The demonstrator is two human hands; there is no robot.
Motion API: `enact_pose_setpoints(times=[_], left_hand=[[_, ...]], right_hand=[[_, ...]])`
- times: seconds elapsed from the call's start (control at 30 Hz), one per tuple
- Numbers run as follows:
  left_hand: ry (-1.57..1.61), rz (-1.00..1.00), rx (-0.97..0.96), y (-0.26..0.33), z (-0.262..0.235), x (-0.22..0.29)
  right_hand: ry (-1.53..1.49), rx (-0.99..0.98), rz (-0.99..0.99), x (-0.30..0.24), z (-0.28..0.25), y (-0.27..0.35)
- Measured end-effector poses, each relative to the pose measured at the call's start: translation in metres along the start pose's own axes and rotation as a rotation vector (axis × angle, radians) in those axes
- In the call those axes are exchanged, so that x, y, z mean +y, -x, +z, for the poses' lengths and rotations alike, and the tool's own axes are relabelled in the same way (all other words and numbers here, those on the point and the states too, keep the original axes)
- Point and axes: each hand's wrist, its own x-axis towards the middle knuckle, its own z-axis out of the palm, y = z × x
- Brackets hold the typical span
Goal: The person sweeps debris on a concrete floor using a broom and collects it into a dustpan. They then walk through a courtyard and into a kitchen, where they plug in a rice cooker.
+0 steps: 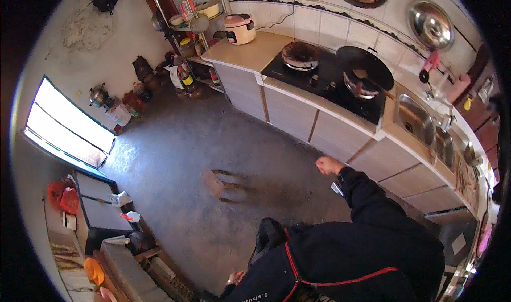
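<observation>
My right hand (327, 165) is raised in front of me in a closed fist, out of a dark sleeve, with nothing visible in it. It hovers near the grey cabinet fronts (340, 137) below the cooktop. My left hand (235, 277) hangs low beside my dark jacket, partly hidden, with its fingers loosely curled. What it holds, if anything, is hidden. A small wooden stool (215, 183) stands on the concrete floor to the left of my right hand, apart from both hands.
A black cooktop carries a round pot (299, 54) and a black wok (364, 70). A pink rice cooker (239, 29) sits on the beige counter. A steel sink (415, 120) is at right. Bottles and a metal shelf (183, 36) stand in the far corner, and a bright window (69, 126) is at left.
</observation>
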Motion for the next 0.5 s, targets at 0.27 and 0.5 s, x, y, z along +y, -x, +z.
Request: enact_pose_setpoints(times=[0.27,0.5], left_hand=[[-0.219,0.031,0.053,-0.089,0.029,0.16],[0.073,0.154,0.113,-0.125,0.079,0.446]], right_hand=[[0.367,0.166,-0.241,-0.195,-0.127,-0.265],[0.057,0.305,-0.173,-0.301,-0.285,-0.397]])
